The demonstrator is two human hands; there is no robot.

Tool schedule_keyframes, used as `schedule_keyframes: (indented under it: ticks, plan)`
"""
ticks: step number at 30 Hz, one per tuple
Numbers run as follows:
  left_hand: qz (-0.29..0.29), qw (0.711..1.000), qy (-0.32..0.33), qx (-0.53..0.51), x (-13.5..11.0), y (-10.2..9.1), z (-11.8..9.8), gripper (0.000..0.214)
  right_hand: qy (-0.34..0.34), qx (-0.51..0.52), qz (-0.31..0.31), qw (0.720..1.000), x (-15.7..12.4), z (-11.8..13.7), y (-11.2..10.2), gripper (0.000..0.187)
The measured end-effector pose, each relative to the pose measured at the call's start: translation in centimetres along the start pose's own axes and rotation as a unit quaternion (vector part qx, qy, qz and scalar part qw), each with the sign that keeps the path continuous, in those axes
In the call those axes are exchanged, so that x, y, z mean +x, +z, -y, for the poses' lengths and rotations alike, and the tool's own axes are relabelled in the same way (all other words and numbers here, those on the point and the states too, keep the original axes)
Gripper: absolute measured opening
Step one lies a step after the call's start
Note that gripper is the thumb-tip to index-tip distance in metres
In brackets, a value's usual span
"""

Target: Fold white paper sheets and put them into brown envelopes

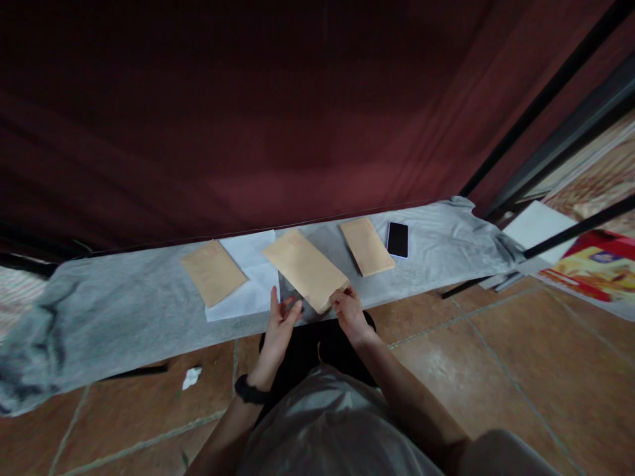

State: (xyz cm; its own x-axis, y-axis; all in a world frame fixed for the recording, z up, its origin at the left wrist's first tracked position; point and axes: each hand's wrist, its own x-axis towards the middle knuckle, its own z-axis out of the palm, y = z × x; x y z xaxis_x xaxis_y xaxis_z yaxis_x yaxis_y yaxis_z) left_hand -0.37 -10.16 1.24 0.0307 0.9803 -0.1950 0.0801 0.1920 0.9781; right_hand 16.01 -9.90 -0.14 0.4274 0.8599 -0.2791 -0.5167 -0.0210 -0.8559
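Observation:
A brown paper envelope (pixel 306 266) lies aslant in front of me, its near right end lifted a little. My right hand (pixel 348 313) pinches that end between thumb and fingers. Just left of the envelope is my left hand (pixel 283 322), fingers spread and holding nothing. Beyond it, a second brown envelope (pixel 213 272) rests partly on white paper sheets (pixel 255 261). To the right lies another brown envelope or stack of envelopes (pixel 366 246), beside a dark-screened smartphone (pixel 397 239).
A grey cloth (pixel 124 297) covers the long narrow bench, which stands against a dark red panel (pixel 278 152). Black metal bars (pixel 540 99) rise at the right, near a red and yellow printed package (pixel 595 268). A white scrap (pixel 191 377) lies on the tiled floor.

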Motion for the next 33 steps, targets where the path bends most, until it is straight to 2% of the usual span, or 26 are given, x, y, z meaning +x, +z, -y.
schedule_keyframes:
  ticks: [2, 4, 6, 8, 12, 14, 16, 19, 22, 24, 26, 28, 31, 33]
  plan:
    - [0.060, 0.989, -0.072, -0.113, 0.0, 2.0, -0.3, 0.086, 0.001, 0.018, 0.002, 1.000, 0.0, -0.4, 0.2, 0.027]
    - [0.087, 0.978, -0.091, -0.167, 0.3, 3.7, -0.7, 0.076, 0.000, 0.014, 0.004, 1.000, 0.1, -0.8, 0.2, 0.027]
    - [0.085, 0.976, -0.091, -0.179, 1.1, 4.6, -0.9, 0.069, -0.004, -0.009, 0.004, 1.000, 0.5, -1.1, -0.3, 0.028]
    - [0.075, 0.978, -0.096, -0.171, 2.3, 4.8, -0.9, 0.070, -0.016, -0.059, -0.002, 0.998, 1.1, -1.4, -1.2, 0.029]
    - [0.051, 0.983, -0.114, -0.132, 5.0, 4.0, -0.2, 0.070, -0.045, -0.132, -0.016, 0.990, 2.3, -1.7, -3.4, 0.036]
    - [0.034, 0.987, -0.118, -0.103, 6.0, 3.7, 0.4, 0.066, -0.094, -0.198, -0.009, 0.976, 2.6, -1.6, -4.4, 0.036]
    - [0.025, 0.990, -0.120, -0.065, 6.5, 3.6, 0.9, 0.062, -0.186, -0.318, 0.025, 0.929, 2.9, -1.4, -5.2, 0.033]
    - [0.026, 0.992, -0.121, 0.011, 6.7, 3.6, 1.6, 0.060, -0.313, -0.482, 0.132, 0.807, 3.1, -1.2, -6.0, 0.037]
    - [0.033, 0.982, -0.090, 0.165, 6.3, 3.2, 1.8, 0.058, -0.366, -0.575, 0.230, 0.695, 3.3, -1.1, -6.5, 0.042]
    - [0.010, 0.949, -0.025, 0.314, 5.8, 2.8, 1.6, 0.054, -0.378, -0.614, 0.254, 0.644, 3.4, -1.2, -6.7, 0.045]
    - [-0.024, 0.897, 0.071, 0.436, 5.4, 2.7, 1.3, 0.047, -0.383, -0.636, 0.255, 0.620, 3.5, -1.4, -6.9, 0.047]
    - [-0.025, 0.853, 0.175, 0.490, 5.4, 3.2, 1.0, 0.044, -0.386, -0.644, 0.249, 0.611, 3.5, -1.6, -6.9, 0.048]
    - [0.048, 0.809, 0.294, 0.506, 7.0, 4.9, 0.7, 0.046, -0.388, -0.648, 0.238, 0.611, 3.3, -1.8, -6.8, 0.048]
    - [0.078, 0.786, 0.326, 0.519, 9.1, 6.3, 0.6, 0.049, -0.387, -0.648, 0.234, 0.613, 3.2, -1.6, -6.7, 0.046]
